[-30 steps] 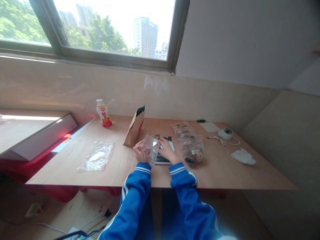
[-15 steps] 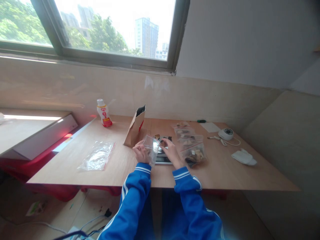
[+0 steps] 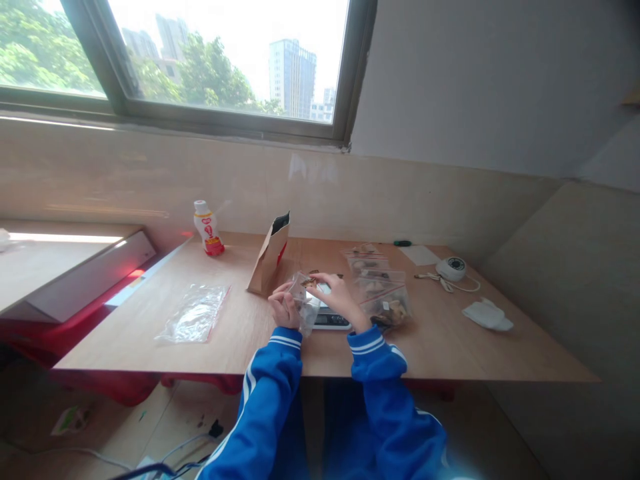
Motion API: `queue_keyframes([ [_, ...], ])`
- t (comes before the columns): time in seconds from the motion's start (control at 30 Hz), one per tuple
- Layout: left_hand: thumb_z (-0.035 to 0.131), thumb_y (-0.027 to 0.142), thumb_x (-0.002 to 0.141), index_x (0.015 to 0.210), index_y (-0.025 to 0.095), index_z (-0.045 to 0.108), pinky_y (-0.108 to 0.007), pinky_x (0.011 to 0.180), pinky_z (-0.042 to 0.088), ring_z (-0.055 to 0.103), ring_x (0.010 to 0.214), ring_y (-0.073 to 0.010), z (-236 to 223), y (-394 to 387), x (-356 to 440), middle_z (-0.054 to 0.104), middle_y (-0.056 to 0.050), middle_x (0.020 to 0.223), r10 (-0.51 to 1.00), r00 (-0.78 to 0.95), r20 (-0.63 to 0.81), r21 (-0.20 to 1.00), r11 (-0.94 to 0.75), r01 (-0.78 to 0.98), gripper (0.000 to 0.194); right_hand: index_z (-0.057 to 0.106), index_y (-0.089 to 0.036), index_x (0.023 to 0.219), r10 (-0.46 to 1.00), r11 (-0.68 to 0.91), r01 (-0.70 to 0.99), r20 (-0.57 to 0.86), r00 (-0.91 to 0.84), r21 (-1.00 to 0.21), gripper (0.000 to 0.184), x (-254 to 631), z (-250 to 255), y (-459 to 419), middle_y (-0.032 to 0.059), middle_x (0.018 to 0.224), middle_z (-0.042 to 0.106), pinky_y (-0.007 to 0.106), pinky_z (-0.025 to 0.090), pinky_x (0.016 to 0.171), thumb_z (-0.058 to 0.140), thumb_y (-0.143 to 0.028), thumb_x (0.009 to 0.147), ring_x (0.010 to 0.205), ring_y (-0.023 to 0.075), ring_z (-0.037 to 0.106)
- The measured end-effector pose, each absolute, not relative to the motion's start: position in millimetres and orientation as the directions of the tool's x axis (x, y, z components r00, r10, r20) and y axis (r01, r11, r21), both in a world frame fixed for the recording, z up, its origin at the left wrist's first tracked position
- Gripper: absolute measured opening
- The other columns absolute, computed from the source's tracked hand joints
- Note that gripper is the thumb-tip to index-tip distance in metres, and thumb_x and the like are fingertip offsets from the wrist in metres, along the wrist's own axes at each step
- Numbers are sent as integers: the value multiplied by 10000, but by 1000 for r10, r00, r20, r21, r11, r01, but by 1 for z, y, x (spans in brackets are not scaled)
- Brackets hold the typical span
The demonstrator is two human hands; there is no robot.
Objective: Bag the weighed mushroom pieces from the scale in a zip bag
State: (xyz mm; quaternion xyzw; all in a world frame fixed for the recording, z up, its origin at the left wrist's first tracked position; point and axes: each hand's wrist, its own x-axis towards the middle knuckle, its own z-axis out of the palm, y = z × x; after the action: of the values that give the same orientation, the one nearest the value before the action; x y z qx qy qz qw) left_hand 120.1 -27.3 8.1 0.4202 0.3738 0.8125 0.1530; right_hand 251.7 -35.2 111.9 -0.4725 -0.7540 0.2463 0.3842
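Note:
My left hand [image 3: 285,305] is closed on a clear zip bag [image 3: 310,313], which it holds upright in front of a scale. Over the bag's mouth, my right hand [image 3: 338,295] pinches a brown dried piece [image 3: 311,283]; its exact kind is too small to make out. The digital scale [image 3: 333,321] lies behind and under my right hand, its pan mostly hidden. More dark dried bits show at the pan's far edge. Right of the scale, several filled zip bags [image 3: 393,313] lie in a row, with brown pieces inside.
A brown paper pouch [image 3: 270,260] stands open behind my left hand. To the left are a flat plastic bag [image 3: 195,313] and a bottle [image 3: 209,230]. At right lie a white dome camera [image 3: 451,268] with cable, a paper sheet [image 3: 420,255] and a white cloth [image 3: 487,315].
My right hand has moved left from the scale's pan to the bag's mouth, carrying the brown piece. The bag has tilted and crumpled slightly, while my left hand stays nearly in place.

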Motion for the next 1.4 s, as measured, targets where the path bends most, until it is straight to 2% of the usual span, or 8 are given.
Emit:
queue_keyframes([
  [0.13, 486, 347, 870, 841, 209, 434, -476, 863, 471, 620, 1014, -235, 10, -30, 120, 653, -93, 1021, 514, -519, 683, 663, -734, 145, 149, 658, -224, 1092, 913, 404, 690, 224, -340, -600, 357, 256, 111, -42, 95, 1123, 627, 487, 334, 995, 608, -436, 809, 1117, 270, 514],
  [0.3, 458, 304, 880, 860, 218, 422, -485, 857, 470, 617, 1025, -237, 12, -30, 120, 645, -80, 1031, 480, -519, 708, 625, -767, 144, 95, 601, -279, 1183, 891, 423, 572, 208, -404, -702, 373, 266, 111, -42, 51, 1155, 616, 427, 357, 1002, 559, -413, 837, 1134, 229, 508],
  [0.4, 459, 327, 879, 859, 224, 422, -482, 858, 474, 624, 1017, -234, 13, -30, 122, 647, -66, 1019, 467, -546, 696, 621, -773, 130, 111, 610, -237, 1147, 888, 458, 514, 352, -294, -725, 319, 275, 100, -29, 56, 1146, 623, 341, 426, 942, 431, -343, 904, 1076, 184, 552],
  [0.5, 454, 364, 882, 851, 230, 415, -488, 873, 468, 623, 1023, -237, 15, -31, 124, 647, -59, 1018, 455, -567, 687, 617, -778, 123, 143, 624, -176, 1099, 897, 385, 654, 432, -98, -651, 309, 283, 79, -12, 116, 1145, 605, 403, 394, 982, 419, -253, 880, 1111, 227, 523],
  [0.63, 447, 384, 887, 859, 237, 412, -497, 876, 463, 619, 1022, -241, 17, -32, 125, 640, -60, 1013, 442, -581, 683, 615, -778, 132, 154, 555, -155, 1219, 921, 283, 761, 387, -45, -584, 456, 290, 49, 6, 180, 1322, 466, 540, 290, 1031, 579, -237, 771, 1265, 339, 364],
  [0.77, 451, 392, 887, 855, 236, 413, -476, 862, 476, 624, 1009, -230, 19, -32, 124, 636, -53, 1002, 451, -567, 690, 617, -776, 133, 163, 616, -153, 1133, 938, 249, 791, 342, -54, -559, 377, 291, 35, 16, 166, 1177, 557, 482, 360, 990, 601, -246, 768, 1154, 313, 472],
  [1.13, 408, 363, 905, 862, 235, 396, -475, 854, 468, 616, 1006, -220, 18, -33, 123, 616, -65, 1012, 460, -573, 679, 651, -737, 180, 136, 699, -155, 880, 910, 314, 633, 414, 12, -708, 195, 298, 48, 6, 110, 933, 664, 396, 477, 844, 543, -241, 800, 876, 231, 618],
  [1.4, 400, 365, 905, 865, 215, 394, -479, 851, 470, 614, 989, -218, 18, -32, 124, 619, -78, 1008, 457, -582, 673, 663, -722, 199, 156, 699, -173, 946, 901, 431, 290, 422, -95, -854, 249, 263, 107, -22, 78, 974, 713, 323, 504, 822, 585, -348, 810, 909, 200, 650],
])
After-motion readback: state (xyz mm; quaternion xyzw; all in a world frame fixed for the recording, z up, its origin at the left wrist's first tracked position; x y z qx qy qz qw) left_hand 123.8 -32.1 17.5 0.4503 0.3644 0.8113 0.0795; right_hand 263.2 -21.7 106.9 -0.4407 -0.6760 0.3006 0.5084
